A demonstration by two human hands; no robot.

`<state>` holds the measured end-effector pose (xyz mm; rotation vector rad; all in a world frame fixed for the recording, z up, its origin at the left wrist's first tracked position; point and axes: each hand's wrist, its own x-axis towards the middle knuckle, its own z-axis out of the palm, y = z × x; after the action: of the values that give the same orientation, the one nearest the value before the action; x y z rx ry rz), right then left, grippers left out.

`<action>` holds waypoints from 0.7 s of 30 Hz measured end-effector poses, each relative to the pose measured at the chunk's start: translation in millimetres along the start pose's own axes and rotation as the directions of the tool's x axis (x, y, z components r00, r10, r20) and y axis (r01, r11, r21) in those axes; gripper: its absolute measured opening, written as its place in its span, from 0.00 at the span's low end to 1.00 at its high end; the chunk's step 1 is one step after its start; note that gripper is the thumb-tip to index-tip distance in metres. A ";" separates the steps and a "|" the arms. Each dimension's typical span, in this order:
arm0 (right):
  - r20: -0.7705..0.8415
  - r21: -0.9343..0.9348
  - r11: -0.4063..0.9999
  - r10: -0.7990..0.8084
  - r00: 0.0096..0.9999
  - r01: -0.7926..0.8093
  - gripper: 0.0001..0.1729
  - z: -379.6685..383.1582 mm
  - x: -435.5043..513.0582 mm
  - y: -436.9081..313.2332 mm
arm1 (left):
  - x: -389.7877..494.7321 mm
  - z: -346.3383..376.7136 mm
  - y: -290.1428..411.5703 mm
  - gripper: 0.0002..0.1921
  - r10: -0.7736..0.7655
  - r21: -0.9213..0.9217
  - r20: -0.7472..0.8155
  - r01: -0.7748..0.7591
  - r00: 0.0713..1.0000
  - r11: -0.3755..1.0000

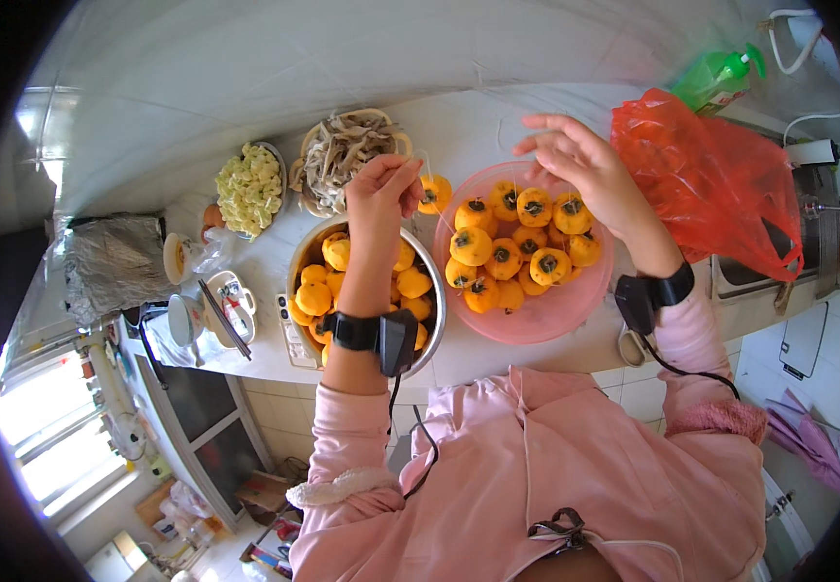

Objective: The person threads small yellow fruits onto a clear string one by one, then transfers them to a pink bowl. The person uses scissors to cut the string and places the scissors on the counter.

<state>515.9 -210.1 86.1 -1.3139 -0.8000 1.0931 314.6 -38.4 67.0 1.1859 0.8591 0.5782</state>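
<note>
My left hand (385, 188) pinches a thin pale string (423, 161) between thumb and fingertips, above the far rim of a metal bowl (440, 313) of peeled persimmons. One persimmon (434, 195) is just right of those fingertips, beside the string; I cannot tell whether it hangs or rests. Over the far right part of a pink plastic basin (536, 324), my right hand (572, 156) has its fingers spread, with nothing visible in them. Several orange persimmons (505, 258) with dark calyxes are heaped in that basin, with bits of string among them. My left forearm hides part of the metal bowl.
Behind the metal bowl are a basket of torn oyster mushrooms (343, 156) and a bowl of pale green chopped vegetable (249, 190). A red plastic bag (704, 174) lies by the sink (813, 218), near a green pump bottle (714, 80). Chopsticks (225, 319) cross a tray at left.
</note>
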 end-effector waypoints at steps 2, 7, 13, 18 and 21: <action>-0.016 -0.010 1.000 0.020 1.000 -0.020 0.22 -5.6 -13.5 7.2 | 15.3 -0.8 -10.4 0.04 -0.009 0.001 0.016 0.009 1.000 1.000; -0.040 0.030 1.000 0.005 0.999 -0.003 0.22 -16.9 -43.0 23.3 | 43.3 -10.4 -23.7 0.04 -0.092 0.034 0.051 0.091 0.994 0.995; -0.065 0.024 1.000 0.017 0.998 -0.016 0.21 -21.9 -66.1 31.6 | 38.9 -7.6 -20.2 0.03 -0.092 0.154 0.052 0.083 0.994 0.985; -0.058 0.023 0.999 0.041 0.997 -0.040 0.19 -17.4 -74.9 41.1 | 1.3 1.8 10.4 0.03 0.004 0.173 0.028 -0.009 1.000 0.985; -0.063 0.008 1.000 -0.005 0.998 0.006 0.18 -15.5 -74.4 48.3 | -26.0 9.6 32.1 0.03 0.037 0.159 0.075 -0.049 0.996 0.986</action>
<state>498.3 -288.8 45.9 -1.3322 -0.7512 1.0440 309.3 -54.6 105.9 1.3665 0.8323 0.5056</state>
